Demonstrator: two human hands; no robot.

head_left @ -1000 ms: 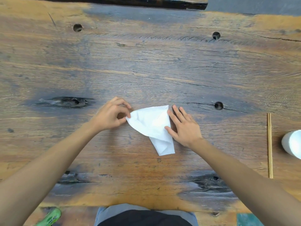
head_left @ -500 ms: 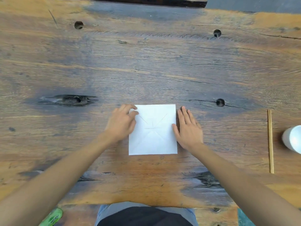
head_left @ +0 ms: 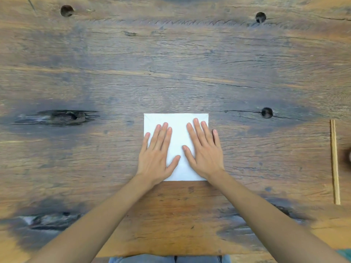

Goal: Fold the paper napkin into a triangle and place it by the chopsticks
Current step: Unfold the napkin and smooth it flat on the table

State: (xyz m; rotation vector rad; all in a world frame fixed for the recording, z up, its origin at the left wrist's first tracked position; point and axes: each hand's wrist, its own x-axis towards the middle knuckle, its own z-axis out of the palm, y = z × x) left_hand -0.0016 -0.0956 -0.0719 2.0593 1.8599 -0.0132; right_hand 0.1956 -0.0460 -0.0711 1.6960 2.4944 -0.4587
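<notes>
Clerk: Napkin, white paper, square, unfolded (head_left: 177,120). Count?

Checker: One. It lies flat at the middle of the frame on the weathered brown wooden table (head_left: 171,59), its near edge level with the wrists. Faint crease lines show at its two far corners.

Clerk: Hands?

Checker: Two, both bare, both palm-down on the sheet. Left hand (head_left: 157,154) covers the lower left part; its fingers are straight and close together, the thumb spread toward the centre. Right hand (head_left: 206,150) covers the right part; its fingers are straight and slightly fanned, the little finger past the right edge and on the wood. Neither grips anything. The two thumbs lie near each other, not touching.

Clerk: Chopsticks?

Checker: Pale wooden chopsticks (head_left: 334,162), lying side by side as one strip at the right edge of the frame, running toward and away from the person. Cannot count the sticks with certainty. Well apart from the sheet.

Clerk: Other entries?

Checker: Round dark holes in the tabletop: four, two across the top of the frame, one right of centre (head_left: 267,112), one dimly at the far right edge. Blue-grey clothing (head_left: 171,260) at bottom centre, one patch.
</notes>
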